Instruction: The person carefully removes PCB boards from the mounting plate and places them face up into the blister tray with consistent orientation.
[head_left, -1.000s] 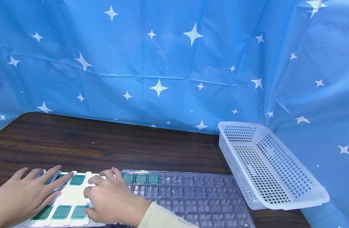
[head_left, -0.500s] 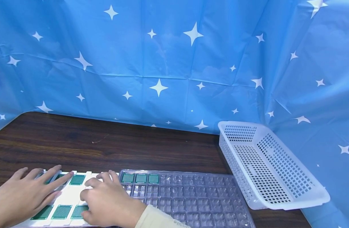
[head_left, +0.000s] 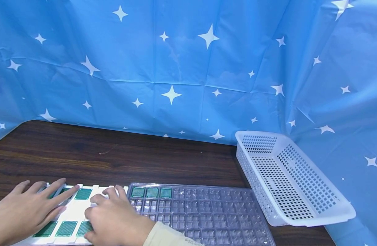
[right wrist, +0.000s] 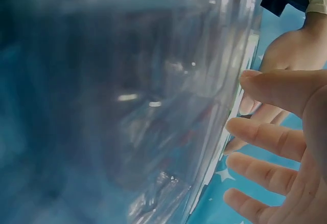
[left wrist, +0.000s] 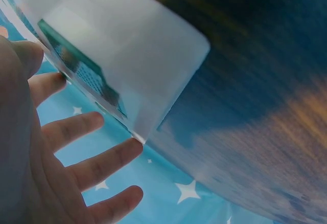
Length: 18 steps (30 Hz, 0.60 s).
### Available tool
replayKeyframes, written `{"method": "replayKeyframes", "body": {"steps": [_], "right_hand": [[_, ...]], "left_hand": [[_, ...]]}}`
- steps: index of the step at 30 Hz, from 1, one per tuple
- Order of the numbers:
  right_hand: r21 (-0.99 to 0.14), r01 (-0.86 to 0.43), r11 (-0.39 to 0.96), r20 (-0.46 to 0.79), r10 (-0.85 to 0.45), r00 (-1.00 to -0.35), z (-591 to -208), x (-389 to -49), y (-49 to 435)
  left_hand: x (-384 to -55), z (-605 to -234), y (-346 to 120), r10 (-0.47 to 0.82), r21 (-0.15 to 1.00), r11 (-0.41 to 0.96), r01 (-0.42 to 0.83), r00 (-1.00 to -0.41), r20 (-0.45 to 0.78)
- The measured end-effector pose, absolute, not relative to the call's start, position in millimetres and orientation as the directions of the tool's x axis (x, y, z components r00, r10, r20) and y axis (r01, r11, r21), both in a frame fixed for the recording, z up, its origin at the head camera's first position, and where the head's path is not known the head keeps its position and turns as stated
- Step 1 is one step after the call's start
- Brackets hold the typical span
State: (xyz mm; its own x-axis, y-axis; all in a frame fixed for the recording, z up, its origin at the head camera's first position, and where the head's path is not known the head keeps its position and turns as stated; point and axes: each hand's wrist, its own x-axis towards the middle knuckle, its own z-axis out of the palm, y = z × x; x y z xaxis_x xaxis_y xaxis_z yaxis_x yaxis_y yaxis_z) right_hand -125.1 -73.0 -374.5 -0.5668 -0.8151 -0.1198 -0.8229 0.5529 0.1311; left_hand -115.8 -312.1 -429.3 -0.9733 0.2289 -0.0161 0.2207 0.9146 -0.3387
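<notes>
My left hand (head_left: 34, 208) lies spread over the left part of a white foam-like tray (head_left: 75, 209), its fingertips at the far edge. Square green circuit boards sit in two rows there, such as this perforated board (head_left: 66, 228) in the near row. My right hand (head_left: 114, 218) is over the tray's right end, fingers bent slightly downward, covering part of a near-row board (head_left: 84, 228). The right wrist view has its fingers (right wrist: 265, 173) extended and apart, with nothing visible between them. What lies under the right palm is hidden.
Right of the white tray lies a clear plastic compartment tray (head_left: 203, 215), with three small green boards (head_left: 152, 192) in its far-left pockets. A white perforated basket (head_left: 293, 177) stands at the right. Behind the dark wooden table (head_left: 114, 153) hangs a blue star-patterned cloth (head_left: 188, 68).
My right hand has shifted a little left and toward me over the white tray, covering more of the near right board. The left hand keeps its place.
</notes>
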Motion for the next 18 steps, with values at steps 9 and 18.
{"method": "replayKeyframes", "body": {"steps": [9, 18], "right_hand": [[0.123, -0.826, 0.55, -0.161, -0.81, -0.563, -378, -126, -76], [0.144, -0.829, 0.54, -0.13, -0.82, -0.557, -380, -124, -78]], "left_hand": [[-112, -423, -308, 0.244, -0.338, 0.913, 0.229, -0.97, 0.0], [-109, -418, -303, 0.235, -0.341, 0.913, 0.223, -0.972, -0.007]]}}
